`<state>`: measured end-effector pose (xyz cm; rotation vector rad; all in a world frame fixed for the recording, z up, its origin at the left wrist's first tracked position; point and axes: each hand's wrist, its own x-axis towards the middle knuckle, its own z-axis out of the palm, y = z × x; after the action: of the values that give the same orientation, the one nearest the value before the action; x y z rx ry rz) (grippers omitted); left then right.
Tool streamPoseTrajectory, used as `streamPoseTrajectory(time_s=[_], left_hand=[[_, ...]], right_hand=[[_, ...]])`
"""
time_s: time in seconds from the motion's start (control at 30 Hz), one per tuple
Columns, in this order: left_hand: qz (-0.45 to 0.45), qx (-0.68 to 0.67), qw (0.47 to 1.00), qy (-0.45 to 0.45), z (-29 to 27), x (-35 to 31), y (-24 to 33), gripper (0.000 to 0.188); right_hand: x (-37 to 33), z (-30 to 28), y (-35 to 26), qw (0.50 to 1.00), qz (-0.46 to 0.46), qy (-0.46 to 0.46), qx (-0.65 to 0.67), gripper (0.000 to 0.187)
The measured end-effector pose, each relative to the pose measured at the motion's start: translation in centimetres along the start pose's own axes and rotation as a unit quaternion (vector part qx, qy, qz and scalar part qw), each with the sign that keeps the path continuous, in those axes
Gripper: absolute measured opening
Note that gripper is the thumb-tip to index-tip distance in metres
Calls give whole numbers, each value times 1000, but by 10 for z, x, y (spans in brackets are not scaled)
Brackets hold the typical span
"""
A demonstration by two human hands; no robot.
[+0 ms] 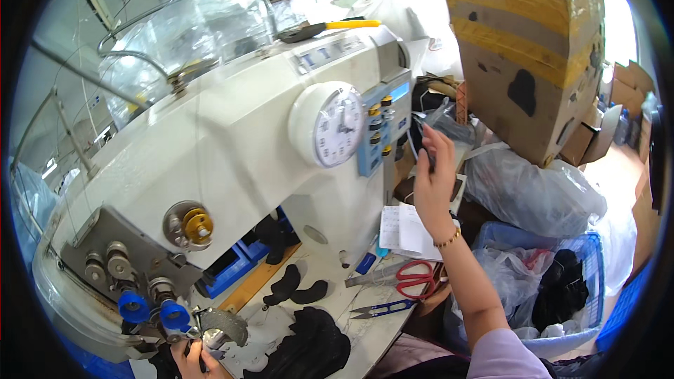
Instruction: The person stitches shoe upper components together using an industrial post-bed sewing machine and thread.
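Observation:
A large white sewing machine [232, 119] fills the left and middle of the view. My left hand [194, 361] is under its head, at the lower edge, fingers drawn together next to the needle area; what they grip is hidden. Black fabric shows beside that hand, and a grey curved piece [226, 327] is just above it. My right hand [435, 182] is raised to the right of the machine's blue control panel [376, 133], fingers stretched upward and apart. Something small and dark shows beside its fingers; I cannot tell whether they touch it. Black fabric pieces [309, 344] lie on the white table.
Red-handled scissors [414, 279] and blue thread snips [382, 309] lie at the table's right edge, near white papers [407, 230]. A blue basket [597, 295] holds plastic bags and black material. Behind it are a plastic bag [533, 186] and a tall taped cardboard box [519, 49].

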<state>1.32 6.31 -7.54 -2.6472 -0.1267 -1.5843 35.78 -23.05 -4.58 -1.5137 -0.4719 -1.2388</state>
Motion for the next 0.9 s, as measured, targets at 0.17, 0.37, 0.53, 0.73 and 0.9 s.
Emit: streamPoseTrajectory(time_s=[0.17, 0.37, 0.53, 0.73, 0.9], left_hand=[[2, -5, 1000, 0, 1, -2, -2, 14], [0, 10, 1000, 2, -1, -1, 2, 12], [0, 11, 1000, 11, 1, -2, 2, 11], [-15, 19, 1000, 12, 1, -4, 4, 12], [-28, 19, 999, 2, 1, -5, 4, 14]], right_hand=[[19, 11, 42, 996, -26, -44, -66, 59], [21, 21, 40, 996, -35, -77, -31, 68], [25, 25, 44, 996, -41, -74, -18, 70], [33, 26, 44, 995, -42, -87, -5, 67], [37, 22, 48, 993, -56, -96, -29, 66]])
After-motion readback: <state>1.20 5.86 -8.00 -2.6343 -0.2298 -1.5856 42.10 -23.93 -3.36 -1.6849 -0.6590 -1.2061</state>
